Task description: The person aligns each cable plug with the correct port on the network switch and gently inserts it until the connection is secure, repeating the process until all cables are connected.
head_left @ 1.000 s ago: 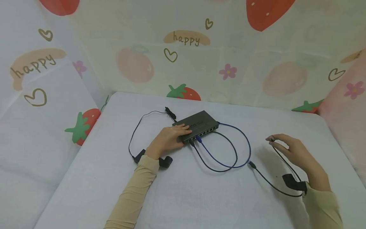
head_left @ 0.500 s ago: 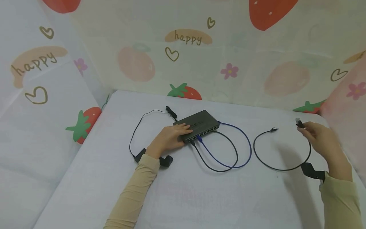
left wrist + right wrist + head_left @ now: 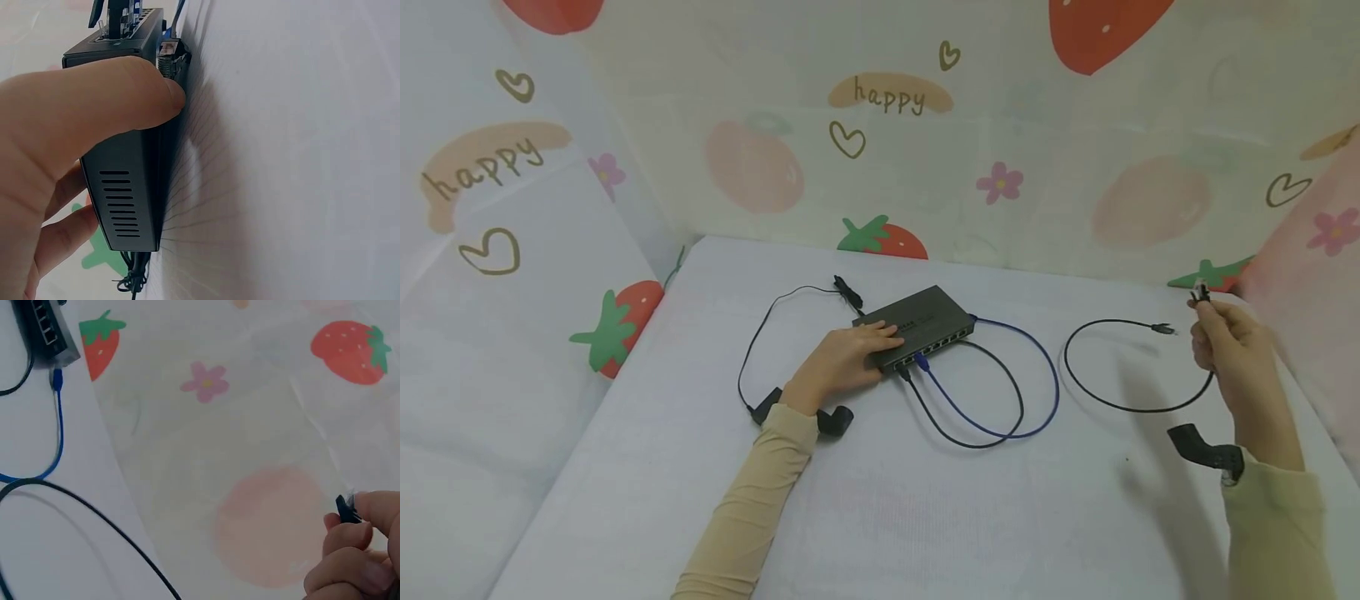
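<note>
My left hand [image 3: 846, 358] grips the left end of a black network switch [image 3: 928, 317], its fingers over the top. In the left wrist view the thumb [image 3: 144, 94] lies across the slotted end of the casing. A black Ethernet cable [image 3: 1120, 407] hangs from my right hand [image 3: 1243, 350], which is raised at the right and pinches one clear-tipped plug [image 3: 1201, 292] between thumb and finger. The cable curves left in a wide loop, with its other plug [image 3: 1163, 328] pointing back toward the hand. The right wrist view shows the pinched plug [image 3: 347, 510] against the cloth backdrop.
A blue cable [image 3: 1052, 375] and another black cable [image 3: 981, 447] loop from the switch's ports over the white table [image 3: 970, 525]. A thin power lead [image 3: 745, 358] with a tied bundle [image 3: 847, 293] lies left of the switch. Patterned cloth walls [image 3: 1037, 125] stand behind and beside.
My right hand has moved right and upward with the Ethernet cable and turned its plug upward. The cable's free plug has swung from near the front to farther back. The left hand stays put.
</note>
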Action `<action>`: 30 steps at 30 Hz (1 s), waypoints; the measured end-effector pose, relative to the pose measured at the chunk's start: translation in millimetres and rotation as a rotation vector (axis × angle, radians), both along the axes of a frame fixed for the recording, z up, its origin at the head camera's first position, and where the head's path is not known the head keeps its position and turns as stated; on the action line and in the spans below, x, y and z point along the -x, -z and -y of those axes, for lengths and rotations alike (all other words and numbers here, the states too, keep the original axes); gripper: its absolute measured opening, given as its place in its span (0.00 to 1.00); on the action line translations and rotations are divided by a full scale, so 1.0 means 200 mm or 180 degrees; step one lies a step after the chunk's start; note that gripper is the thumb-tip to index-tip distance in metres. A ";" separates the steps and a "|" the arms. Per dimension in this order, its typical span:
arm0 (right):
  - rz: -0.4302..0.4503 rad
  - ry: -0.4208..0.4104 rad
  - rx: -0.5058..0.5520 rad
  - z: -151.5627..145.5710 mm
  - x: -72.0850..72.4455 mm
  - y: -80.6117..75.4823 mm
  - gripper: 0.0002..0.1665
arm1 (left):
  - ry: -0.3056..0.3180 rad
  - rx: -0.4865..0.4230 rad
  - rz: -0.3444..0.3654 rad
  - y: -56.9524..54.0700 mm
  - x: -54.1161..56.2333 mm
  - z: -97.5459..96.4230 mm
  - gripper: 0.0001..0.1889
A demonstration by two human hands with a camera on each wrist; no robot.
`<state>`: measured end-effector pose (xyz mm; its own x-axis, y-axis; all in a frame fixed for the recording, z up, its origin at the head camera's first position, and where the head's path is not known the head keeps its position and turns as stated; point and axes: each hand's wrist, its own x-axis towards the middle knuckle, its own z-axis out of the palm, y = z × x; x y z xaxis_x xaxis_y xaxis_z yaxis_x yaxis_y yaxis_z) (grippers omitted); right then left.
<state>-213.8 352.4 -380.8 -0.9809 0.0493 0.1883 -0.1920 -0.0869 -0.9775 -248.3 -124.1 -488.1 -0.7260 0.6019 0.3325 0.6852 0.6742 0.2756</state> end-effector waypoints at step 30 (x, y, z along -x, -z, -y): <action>-0.1289 0.2088 -0.3300 0.10 0.04 0.05 0.20 | 0.0031 -0.0015 -0.0009 -0.01 -0.01 0.00 0.25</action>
<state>-221.5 332.6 -390.7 -0.6935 0.1500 0.7047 -0.2066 0.8956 -0.3941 -246.3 -124.8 -485.9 -0.7192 0.6074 0.3374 0.6925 0.6662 0.2768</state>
